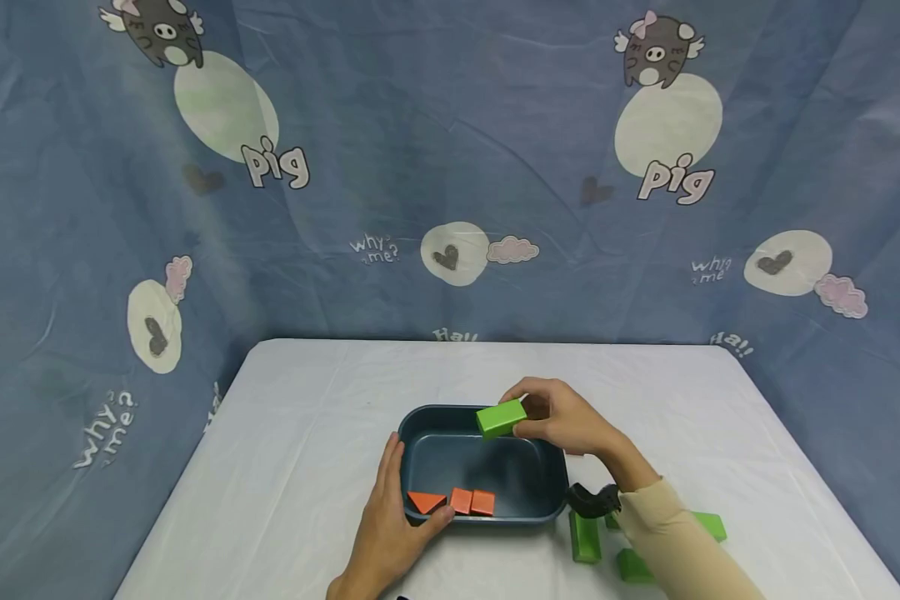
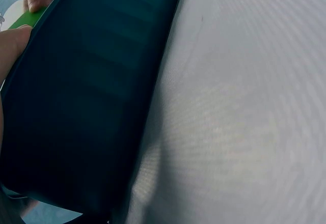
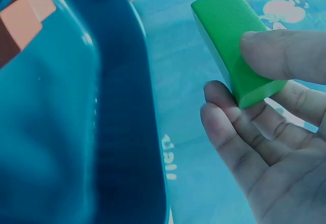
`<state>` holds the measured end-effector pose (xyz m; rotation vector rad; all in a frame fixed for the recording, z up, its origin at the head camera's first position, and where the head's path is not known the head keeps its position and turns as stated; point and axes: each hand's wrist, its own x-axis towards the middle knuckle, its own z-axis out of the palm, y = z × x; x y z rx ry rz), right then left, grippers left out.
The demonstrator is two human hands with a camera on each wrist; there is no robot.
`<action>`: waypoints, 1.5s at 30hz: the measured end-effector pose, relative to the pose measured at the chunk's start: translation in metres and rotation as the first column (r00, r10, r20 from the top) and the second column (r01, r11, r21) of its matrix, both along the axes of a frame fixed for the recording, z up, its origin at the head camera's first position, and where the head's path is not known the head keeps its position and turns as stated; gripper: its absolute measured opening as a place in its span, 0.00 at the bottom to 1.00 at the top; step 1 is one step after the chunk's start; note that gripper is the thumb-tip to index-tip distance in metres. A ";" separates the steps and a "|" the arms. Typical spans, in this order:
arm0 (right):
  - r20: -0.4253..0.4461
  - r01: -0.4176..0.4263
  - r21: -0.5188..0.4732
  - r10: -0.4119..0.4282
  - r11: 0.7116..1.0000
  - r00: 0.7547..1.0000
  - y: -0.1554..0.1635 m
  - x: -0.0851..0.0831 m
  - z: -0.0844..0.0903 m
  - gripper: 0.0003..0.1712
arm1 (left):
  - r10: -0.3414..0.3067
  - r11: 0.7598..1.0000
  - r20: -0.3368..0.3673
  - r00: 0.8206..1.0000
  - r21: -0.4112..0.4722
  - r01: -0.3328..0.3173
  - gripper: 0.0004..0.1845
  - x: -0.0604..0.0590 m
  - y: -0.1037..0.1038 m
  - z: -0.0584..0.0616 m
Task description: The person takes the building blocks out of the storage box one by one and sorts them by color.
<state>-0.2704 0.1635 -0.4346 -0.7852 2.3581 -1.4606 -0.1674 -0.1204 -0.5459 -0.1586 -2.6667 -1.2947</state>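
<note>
Green block [image 1: 501, 417] pinched in right hand [image 1: 562, 417] fingers [image 3: 285, 56], above blue bin [image 1: 495, 508]

blocks [image 1: 461, 501] in tub [image 1: 547, 492], spare blocks [image 1: 585, 537] right

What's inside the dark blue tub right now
Three orange blocks lie along the near wall of the dark blue tub, one of them a triangle. The left hand on the rim may cover a bit of that corner.
</note>
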 end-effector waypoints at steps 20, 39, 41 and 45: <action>-0.034 0.141 0.025 -0.140 0.990 0.990 0.052 0.013 0.005 0.19 | 0.006 1.000 0.007 1.000 0.000 -0.006 0.62 0.003 0.000 0.001; 0.016 0.262 -0.026 -0.261 0.965 0.965 0.112 0.031 -0.001 0.20 | -0.014 1.000 -0.022 1.000 0.001 0.014 0.61 0.001 0.005 0.002; 0.016 0.276 -0.020 -0.275 0.961 0.961 0.118 0.035 -0.002 0.19 | -0.018 1.000 -0.019 1.000 0.002 0.019 0.61 0.001 0.005 0.002; 0.040 0.290 -0.024 -0.288 0.957 0.957 0.130 0.045 -0.005 0.19 | -0.013 1.000 -0.015 1.000 0.000 0.013 0.61 0.002 0.005 0.003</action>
